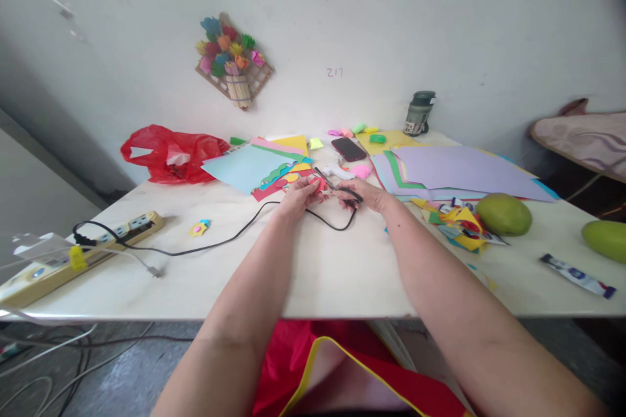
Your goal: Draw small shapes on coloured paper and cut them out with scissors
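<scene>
Near the middle of the white table, my left hand (299, 197) pinches a small piece of red paper (320, 185). Close on its right, my right hand (359, 195) is wrapped round dark-handled scissors (353, 194), whose blades point up and left beside the red paper. Cut coloured paper shapes (288, 177) lie just beyond my left hand, next to a light blue sheet (249, 166). A small yellow, blue and pink paper flower (199, 228) rests on the table to the left. Whether the blades touch the paper is too small to tell.
A black cable (186, 253) runs from the power strip (141, 225) to below my hands. Behind are a red bag (171, 150), a phone (349, 149) and a bottle (419, 113). Purple sheets (464, 169), paper scraps (462, 225) and a green fruit (503, 214) lie right.
</scene>
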Motion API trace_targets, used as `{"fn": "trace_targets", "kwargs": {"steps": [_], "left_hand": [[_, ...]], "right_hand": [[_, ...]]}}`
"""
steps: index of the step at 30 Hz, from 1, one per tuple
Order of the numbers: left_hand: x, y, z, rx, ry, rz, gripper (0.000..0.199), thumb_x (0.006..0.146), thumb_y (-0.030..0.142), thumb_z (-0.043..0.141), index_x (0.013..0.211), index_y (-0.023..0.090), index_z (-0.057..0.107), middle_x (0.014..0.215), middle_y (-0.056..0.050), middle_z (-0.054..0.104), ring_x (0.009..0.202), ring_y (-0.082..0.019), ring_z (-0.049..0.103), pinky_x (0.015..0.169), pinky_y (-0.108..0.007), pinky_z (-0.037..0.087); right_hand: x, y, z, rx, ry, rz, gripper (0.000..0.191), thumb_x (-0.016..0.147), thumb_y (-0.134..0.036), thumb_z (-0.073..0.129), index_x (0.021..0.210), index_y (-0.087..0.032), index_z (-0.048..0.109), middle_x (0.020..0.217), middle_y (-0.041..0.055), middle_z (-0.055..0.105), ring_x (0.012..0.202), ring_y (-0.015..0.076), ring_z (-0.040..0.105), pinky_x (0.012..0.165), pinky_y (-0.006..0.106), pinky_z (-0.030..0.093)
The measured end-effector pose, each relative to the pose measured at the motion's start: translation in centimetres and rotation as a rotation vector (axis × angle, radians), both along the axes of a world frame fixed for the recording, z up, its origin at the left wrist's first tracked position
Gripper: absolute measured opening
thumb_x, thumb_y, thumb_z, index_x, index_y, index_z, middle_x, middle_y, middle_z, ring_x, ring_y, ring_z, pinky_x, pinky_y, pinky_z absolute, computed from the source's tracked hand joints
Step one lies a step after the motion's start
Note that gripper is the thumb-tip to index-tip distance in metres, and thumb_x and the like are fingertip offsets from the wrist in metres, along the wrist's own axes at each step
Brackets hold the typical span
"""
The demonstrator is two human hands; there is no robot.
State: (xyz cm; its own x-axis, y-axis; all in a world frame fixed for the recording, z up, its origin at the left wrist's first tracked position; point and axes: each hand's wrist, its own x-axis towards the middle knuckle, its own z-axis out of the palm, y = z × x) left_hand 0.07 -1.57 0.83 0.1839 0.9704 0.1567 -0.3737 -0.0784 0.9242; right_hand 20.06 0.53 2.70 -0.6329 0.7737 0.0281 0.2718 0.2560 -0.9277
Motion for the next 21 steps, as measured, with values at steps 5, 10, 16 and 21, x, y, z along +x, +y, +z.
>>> {"fn": "trace_targets", "kwargs": {"steps": [5, 10, 16, 21], "left_hand": [[-0.08, 0.10, -0.16, 0.019, -0.007, 0.012, 0.033, 0.062, 0.030, 0.084, 0.071, 0.013, 0.058, 0.066, 0.001, 0.061, 0.057, -0.008, 0.058, 0.067, -0.025, 0.054], [-0.01, 0.02, -0.01, 0.011, -0.017, 0.011, 0.036, 0.058, 0.031, 0.086, 0.069, 0.013, 0.056, 0.066, 0.002, 0.061, 0.057, -0.008, 0.059, 0.066, -0.024, 0.054], [0.08, -0.17, 0.16, -0.003, -0.031, 0.016, 0.035, 0.060, 0.029, 0.086, 0.068, 0.013, 0.056, 0.068, 0.002, 0.061, 0.060, -0.007, 0.060, 0.066, -0.022, 0.053], [0.09, -0.21, 0.22, -0.008, -0.038, 0.013, 0.032, 0.063, 0.027, 0.085, 0.070, 0.013, 0.056, 0.068, 0.002, 0.061, 0.060, -0.007, 0.061, 0.067, -0.022, 0.054]], "right_hand": [[-0.21, -0.56, 0.50, -0.039, 0.023, -0.010, 0.026, 0.082, -0.040, 0.060, 0.074, -0.015, 0.057, 0.055, -0.0013, 0.059, 0.040, 0.0064, 0.046, 0.037, 0.018, 0.031], [-0.36, -0.64, 0.54, -0.041, 0.019, -0.011, 0.026, 0.081, -0.040, 0.061, 0.074, -0.016, 0.056, 0.054, -0.0018, 0.058, 0.040, 0.0060, 0.046, 0.036, 0.018, 0.031], [-0.39, -0.43, 0.27, -0.032, 0.010, -0.015, 0.025, 0.082, -0.038, 0.063, 0.073, -0.016, 0.055, 0.054, -0.0022, 0.057, 0.041, 0.0057, 0.047, 0.036, 0.017, 0.031], [-0.44, -0.26, 0.10, -0.039, 0.012, -0.015, 0.023, 0.083, -0.036, 0.061, 0.074, -0.016, 0.055, 0.053, -0.0025, 0.056, 0.040, 0.0056, 0.045, 0.036, 0.017, 0.031]]}}
